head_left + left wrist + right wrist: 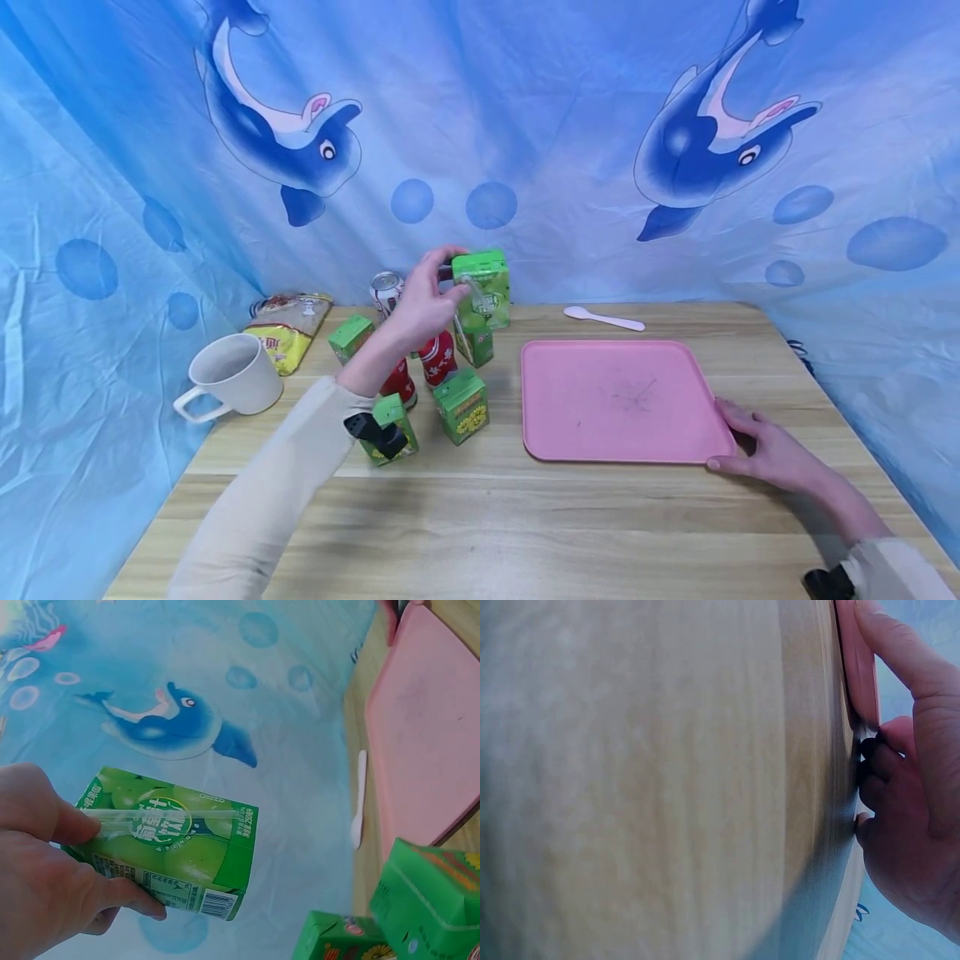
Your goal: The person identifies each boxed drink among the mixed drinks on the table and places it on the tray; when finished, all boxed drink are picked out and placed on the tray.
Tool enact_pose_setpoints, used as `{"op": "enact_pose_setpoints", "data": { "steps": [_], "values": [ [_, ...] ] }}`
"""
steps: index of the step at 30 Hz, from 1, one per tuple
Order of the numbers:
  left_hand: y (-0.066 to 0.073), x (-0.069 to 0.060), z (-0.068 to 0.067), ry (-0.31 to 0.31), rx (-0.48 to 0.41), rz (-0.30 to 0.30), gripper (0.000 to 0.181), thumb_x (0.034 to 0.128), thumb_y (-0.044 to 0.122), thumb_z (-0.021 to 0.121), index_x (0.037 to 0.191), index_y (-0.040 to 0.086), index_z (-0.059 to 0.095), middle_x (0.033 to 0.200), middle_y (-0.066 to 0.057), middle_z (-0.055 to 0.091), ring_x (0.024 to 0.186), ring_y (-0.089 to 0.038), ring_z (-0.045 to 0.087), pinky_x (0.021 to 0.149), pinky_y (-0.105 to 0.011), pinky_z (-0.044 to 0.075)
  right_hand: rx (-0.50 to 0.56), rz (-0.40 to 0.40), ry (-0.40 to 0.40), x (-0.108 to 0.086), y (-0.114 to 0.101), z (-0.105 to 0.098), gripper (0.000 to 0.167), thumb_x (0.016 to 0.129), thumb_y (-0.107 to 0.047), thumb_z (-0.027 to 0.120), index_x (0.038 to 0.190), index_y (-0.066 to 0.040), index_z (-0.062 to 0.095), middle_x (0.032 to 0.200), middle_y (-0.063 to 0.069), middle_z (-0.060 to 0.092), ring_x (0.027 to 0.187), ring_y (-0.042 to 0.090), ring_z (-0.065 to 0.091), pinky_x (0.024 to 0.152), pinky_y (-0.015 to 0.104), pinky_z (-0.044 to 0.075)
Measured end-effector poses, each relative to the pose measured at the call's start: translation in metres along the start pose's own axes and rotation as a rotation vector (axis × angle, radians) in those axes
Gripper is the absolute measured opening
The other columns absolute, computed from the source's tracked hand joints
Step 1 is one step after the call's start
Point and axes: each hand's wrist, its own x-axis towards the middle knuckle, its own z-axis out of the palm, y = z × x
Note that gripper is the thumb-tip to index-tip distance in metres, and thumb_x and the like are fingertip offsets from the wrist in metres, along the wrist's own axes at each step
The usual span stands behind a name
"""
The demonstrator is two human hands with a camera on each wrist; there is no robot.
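Observation:
My left hand (pixel 431 296) grips a green juice box (pixel 491 292), raised above the group of drinks at the back. In the left wrist view a wrapped straw (pixel 187 815) lies along the box's printed side, and the thumb and fingers hold one end. Beneath it stands another green carton (pixel 477 346), beside red cans (pixel 437 358) partly hidden by the arm. At the front right corner of a pink tray (pixel 600 400), my right hand (pixel 776 454) grips the rim, its thumb on the front edge and fingers at the right side.
Closer to me stand two green cartons, one (pixel 461 406) right of the left forearm, one (pixel 390 429) by the wrist camera. A white mug (pixel 236 375), a yellow snack bag (pixel 288 329) and a silver-topped can (pixel 386 287) are leftward. Behind the tray lies a white spoon (pixel 603 318).

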Motion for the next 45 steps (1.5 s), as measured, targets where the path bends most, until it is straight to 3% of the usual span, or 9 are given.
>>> {"op": "enact_pose_setpoints", "data": {
  "steps": [15, 21, 27, 31, 36, 45],
  "values": [
    [-0.013, 0.021, 0.045, -0.137, -0.012, -0.034, 0.045, 0.0951, -0.006, 0.055, 0.136, 0.007, 0.043, 0.132, -0.015, 0.049, 0.116, -0.032, 0.053, 0.084, -0.040, 0.055, -0.026, 0.020, 0.001, -0.001, -0.003, 0.001, 0.098, 0.079, -0.039, 0.084, 0.147, 0.013, 0.035, 0.148, 0.037, 0.035, 0.133, 0.060, 0.029, 0.108, 0.072, 0.019],
    [-0.022, 0.031, 0.058, -0.172, -0.032, -0.023, 0.044, 0.0940, -0.007, 0.054, 0.136, 0.003, 0.042, 0.130, -0.017, 0.049, 0.120, -0.031, 0.051, 0.089, -0.037, 0.052, -0.023, 0.002, 0.009, 0.000, -0.003, 0.000, 0.097, 0.078, -0.036, 0.085, 0.147, 0.014, 0.035, 0.148, 0.037, 0.035, 0.132, 0.061, 0.030, 0.108, 0.072, 0.019],
    [-0.035, 0.043, 0.072, -0.198, -0.082, -0.027, 0.045, 0.0891, -0.008, 0.056, 0.131, 0.000, 0.043, 0.121, -0.017, 0.051, 0.105, -0.031, 0.056, 0.080, -0.035, 0.055, -0.027, -0.012, 0.011, 0.000, 0.001, 0.000, 0.097, 0.077, -0.033, 0.086, 0.147, 0.012, 0.036, 0.148, 0.036, 0.035, 0.132, 0.061, 0.030, 0.104, 0.073, 0.023],
    [-0.037, 0.048, 0.079, -0.214, -0.084, -0.059, 0.043, 0.0894, -0.006, 0.058, 0.129, 0.002, 0.045, 0.121, -0.016, 0.051, 0.105, -0.029, 0.057, 0.081, -0.033, 0.056, -0.024, -0.027, 0.022, -0.001, 0.002, 0.001, 0.097, 0.077, -0.033, 0.086, 0.147, 0.012, 0.036, 0.148, 0.036, 0.035, 0.131, 0.061, 0.031, 0.110, 0.069, 0.020],
    [-0.039, 0.054, 0.087, -0.214, -0.092, -0.113, 0.044, 0.0889, -0.005, 0.060, 0.129, 0.005, 0.046, 0.121, -0.013, 0.052, 0.106, -0.028, 0.058, 0.083, -0.032, 0.056, -0.018, -0.030, 0.023, -0.001, 0.002, 0.000, 0.097, 0.078, -0.035, 0.085, 0.147, 0.012, 0.036, 0.148, 0.036, 0.035, 0.131, 0.061, 0.030, 0.113, 0.066, 0.015],
    [-0.045, 0.066, 0.105, -0.172, -0.177, -0.186, 0.046, 0.0839, -0.015, 0.058, 0.125, 0.001, 0.047, 0.115, -0.014, 0.050, 0.094, -0.024, 0.054, 0.076, -0.032, 0.053, -0.012, -0.006, 0.016, 0.001, 0.001, -0.001, 0.099, 0.078, -0.038, 0.085, 0.147, 0.013, 0.035, 0.148, 0.037, 0.035, 0.131, 0.062, 0.029, 0.106, 0.073, 0.020]
  ]
}}
